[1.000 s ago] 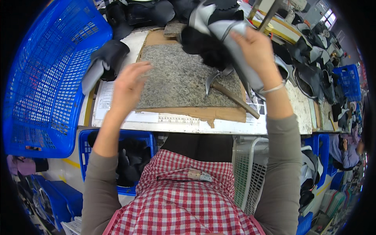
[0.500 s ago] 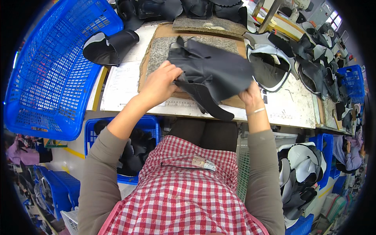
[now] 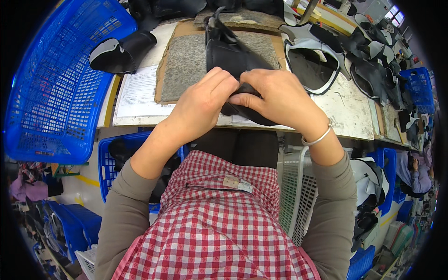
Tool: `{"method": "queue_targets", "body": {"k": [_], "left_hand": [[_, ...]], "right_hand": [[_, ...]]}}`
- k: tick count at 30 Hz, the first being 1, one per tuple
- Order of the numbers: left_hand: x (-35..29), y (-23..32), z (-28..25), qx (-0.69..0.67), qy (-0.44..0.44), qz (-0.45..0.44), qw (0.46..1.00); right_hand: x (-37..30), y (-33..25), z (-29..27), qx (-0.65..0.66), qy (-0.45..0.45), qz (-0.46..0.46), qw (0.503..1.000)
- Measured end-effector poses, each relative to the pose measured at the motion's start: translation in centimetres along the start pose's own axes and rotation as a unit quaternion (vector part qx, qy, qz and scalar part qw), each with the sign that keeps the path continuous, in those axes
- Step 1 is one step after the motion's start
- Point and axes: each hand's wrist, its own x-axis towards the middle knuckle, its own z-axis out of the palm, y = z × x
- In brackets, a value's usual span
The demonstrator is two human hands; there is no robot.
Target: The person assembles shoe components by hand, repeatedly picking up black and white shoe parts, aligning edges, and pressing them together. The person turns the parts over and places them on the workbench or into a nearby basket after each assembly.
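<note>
A black leather-like boot upper (image 3: 226,56) is held between my two hands above the work table, its upper end pointing away from me and partly blurred. My left hand (image 3: 205,98) pinches its near edge with bent fingers. Close against it, my right hand (image 3: 277,95) grips the same edge, thumb below and fingers on top. The fingers hide the part of the upper between them. Beneath lies a grey speckled slab (image 3: 182,65) on brown cardboard (image 3: 161,86).
A large blue basket (image 3: 93,88) stands at the left, with a black-and-white upper (image 3: 123,51) beside it. White-lined uppers (image 3: 311,65) lie to the right on the table. A printed sheet (image 3: 140,95) is near the slab. Below the table sits a white crate (image 3: 294,196).
My right hand has come left from the upper's far right end to beside my left hand. The upper has turned from lying crosswise to pointing away from me.
</note>
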Motion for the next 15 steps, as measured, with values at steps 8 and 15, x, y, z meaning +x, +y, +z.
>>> {"method": "queue_targets", "body": {"k": [8,15], "left_hand": [[-3.4,-0.4,0.2,-0.108,-0.031,-0.04,0.993],[-5.7,-0.2,-0.7,-0.059,-0.043,-0.099,0.992]], "right_hand": [[-2.5,3.2,3.6,0.553,0.157,0.454,0.681],[-7.8,8.3,5.2,0.81,0.07,0.301,0.499]]}}
